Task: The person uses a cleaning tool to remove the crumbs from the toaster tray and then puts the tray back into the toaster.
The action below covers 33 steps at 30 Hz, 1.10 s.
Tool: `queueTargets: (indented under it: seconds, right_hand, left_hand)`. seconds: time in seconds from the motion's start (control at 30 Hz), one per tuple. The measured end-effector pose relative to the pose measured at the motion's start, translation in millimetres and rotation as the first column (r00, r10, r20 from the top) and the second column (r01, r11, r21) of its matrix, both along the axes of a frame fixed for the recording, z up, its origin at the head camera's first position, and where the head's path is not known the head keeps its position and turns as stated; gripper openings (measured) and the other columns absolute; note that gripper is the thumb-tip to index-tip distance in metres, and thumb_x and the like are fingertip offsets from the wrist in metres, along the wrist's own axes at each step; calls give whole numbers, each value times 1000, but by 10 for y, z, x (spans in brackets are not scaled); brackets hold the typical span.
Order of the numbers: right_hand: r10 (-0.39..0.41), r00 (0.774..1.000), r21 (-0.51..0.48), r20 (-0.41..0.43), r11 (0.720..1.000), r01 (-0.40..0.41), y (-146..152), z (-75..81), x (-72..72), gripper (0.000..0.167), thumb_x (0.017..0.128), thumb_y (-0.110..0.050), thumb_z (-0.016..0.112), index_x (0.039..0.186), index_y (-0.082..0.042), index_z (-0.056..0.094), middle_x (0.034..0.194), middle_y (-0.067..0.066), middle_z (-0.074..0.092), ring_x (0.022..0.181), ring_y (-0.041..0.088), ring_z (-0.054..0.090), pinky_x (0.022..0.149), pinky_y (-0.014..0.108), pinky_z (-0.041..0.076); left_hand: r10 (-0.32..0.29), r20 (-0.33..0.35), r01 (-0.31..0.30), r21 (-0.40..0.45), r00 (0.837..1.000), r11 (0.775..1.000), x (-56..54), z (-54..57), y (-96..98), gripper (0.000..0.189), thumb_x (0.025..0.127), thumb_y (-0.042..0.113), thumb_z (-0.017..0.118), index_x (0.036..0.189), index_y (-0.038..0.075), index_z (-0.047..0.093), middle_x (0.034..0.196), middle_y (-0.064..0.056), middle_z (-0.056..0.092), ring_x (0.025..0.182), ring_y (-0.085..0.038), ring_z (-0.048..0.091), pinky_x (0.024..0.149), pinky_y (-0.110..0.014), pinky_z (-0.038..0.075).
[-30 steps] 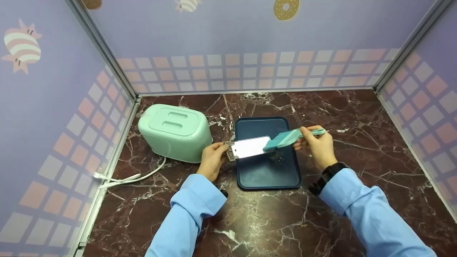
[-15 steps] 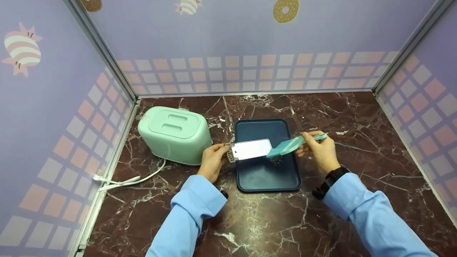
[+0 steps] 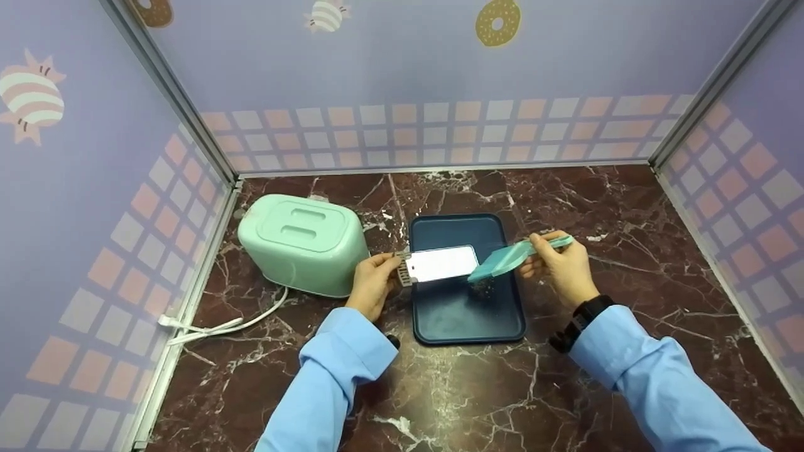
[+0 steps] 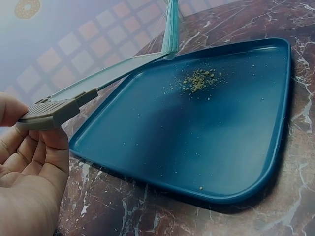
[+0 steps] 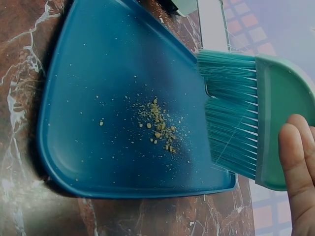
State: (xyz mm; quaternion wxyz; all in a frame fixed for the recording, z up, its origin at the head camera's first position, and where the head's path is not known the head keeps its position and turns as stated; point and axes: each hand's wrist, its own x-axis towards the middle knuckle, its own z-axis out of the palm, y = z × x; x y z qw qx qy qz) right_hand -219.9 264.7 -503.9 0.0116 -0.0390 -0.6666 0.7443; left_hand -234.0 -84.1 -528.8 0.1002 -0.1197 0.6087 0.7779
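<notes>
My left hand (image 3: 372,284) pinches the ridged brown end of a flat, shiny crumb tray (image 3: 443,262), thumb on top and fingers below. This tray is held over the dark blue serving tray (image 3: 468,320). A teal brush (image 3: 502,260) is in my right hand (image 3: 565,267), held by its handle. In the right wrist view its bristles (image 5: 229,108) meet the crumb tray's far end. Brownish crumbs (image 4: 199,79) lie in a loose pile on the blue tray beneath the bristles, with specks scattered around.
A mint green toaster (image 3: 304,245) stands left of my left hand. Its white cord (image 3: 251,319) lies on the dark red marbled table (image 3: 597,389). Patterned purple panels (image 3: 377,81) close off the back and both sides.
The brush has slid right and slightly toward me, from on top of the crumb tray to its far end. My left hand keeps its grip. The head view has tilted up slightly.
</notes>
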Motion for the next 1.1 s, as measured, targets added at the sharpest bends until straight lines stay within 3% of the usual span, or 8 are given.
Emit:
queueTargets:
  seconds: [0.27,0.47,0.8,1.1]
  right_hand:
    - [-1,1000,34,-16,999,2,20,31,-14,40,99,-33,68,112,3,55,73,13,70,60,22,73,65,52,61]
    - [27,1000,58,-13,998,-26,24,92,-26,39,100,-31,67,114,4,55,74,15,70,60,23,73,62,49,61]
    - [7,998,82,-60,997,-2,34,251,-100,43,98,-34,69,112,4,55,74,17,71,57,23,71,60,45,61]
    - [-18,995,110,-99,993,29,-14,348,-194,40,100,-34,67,116,0,57,73,12,71,58,20,70,56,34,61]
  left_hand:
    - [3,9,-3,-10,1000,1000,-36,11,18,26,102,9,61,122,-6,65,95,-7,65,80,-14,60,68,-26,51]
    - [3,11,-3,-8,1000,1000,-59,16,1,32,103,9,60,131,-6,61,103,-9,65,85,-15,62,72,-28,52]
    - [16,4,-16,1,1000,1000,-69,35,20,21,102,8,60,118,-4,67,95,-6,64,79,-15,58,73,-32,48]
    - [14,2,-14,38,1000,999,-86,44,40,21,102,6,60,117,-6,67,97,-9,66,80,-15,62,70,-28,53]
